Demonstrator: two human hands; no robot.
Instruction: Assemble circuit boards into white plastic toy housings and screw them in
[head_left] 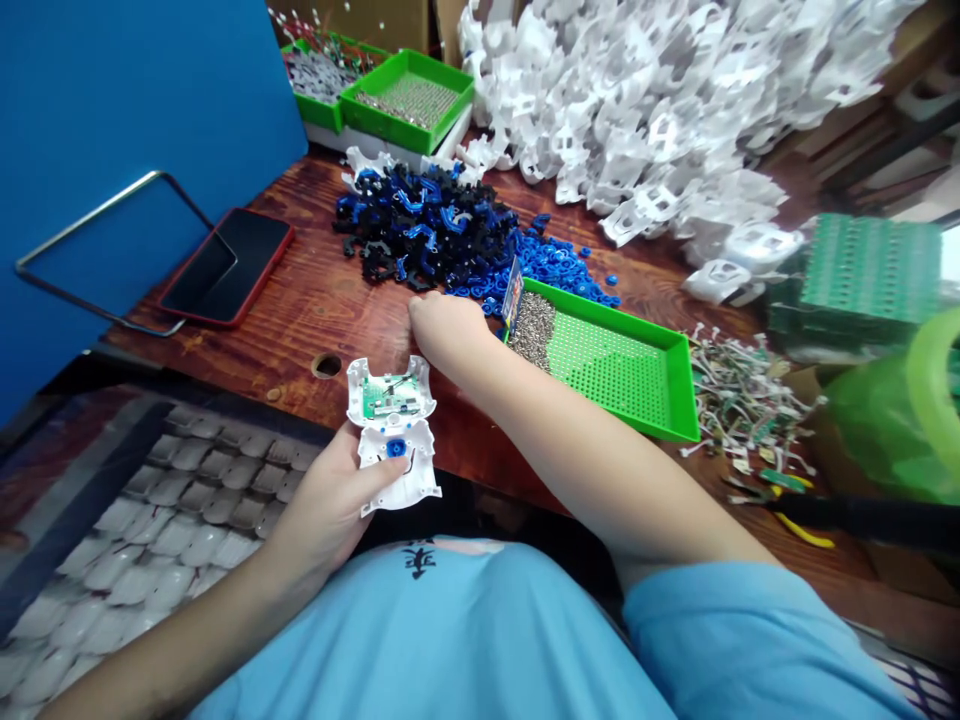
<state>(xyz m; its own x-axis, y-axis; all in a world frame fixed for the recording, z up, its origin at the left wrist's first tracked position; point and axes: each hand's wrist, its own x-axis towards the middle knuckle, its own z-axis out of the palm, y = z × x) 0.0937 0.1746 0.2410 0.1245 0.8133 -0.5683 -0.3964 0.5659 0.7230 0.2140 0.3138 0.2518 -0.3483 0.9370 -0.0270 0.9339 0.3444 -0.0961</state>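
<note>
My left hand (341,485) is closed around a white plastic housing (396,480), its thumb lying on the inner face near a round blue part (396,448). Above that piece, adjoining it, is a second white shell with a green circuit board (390,396) and dark wires inside. My right hand (450,325) is over the table, just in front of a heap of black and blue plastic parts (427,225). Its fingers curl down and inward; what they hold, if anything, is hidden. Beside it, small blue parts (562,265) lie in a pile.
Right of my forearm sits a green tray (622,375) with small metal screws (532,325). Wired connectors (750,395) and yellow-handled pliers (802,525) lie farther right. White shells (637,110) pile up behind. A phone (229,265) and wire stand (97,215) are left.
</note>
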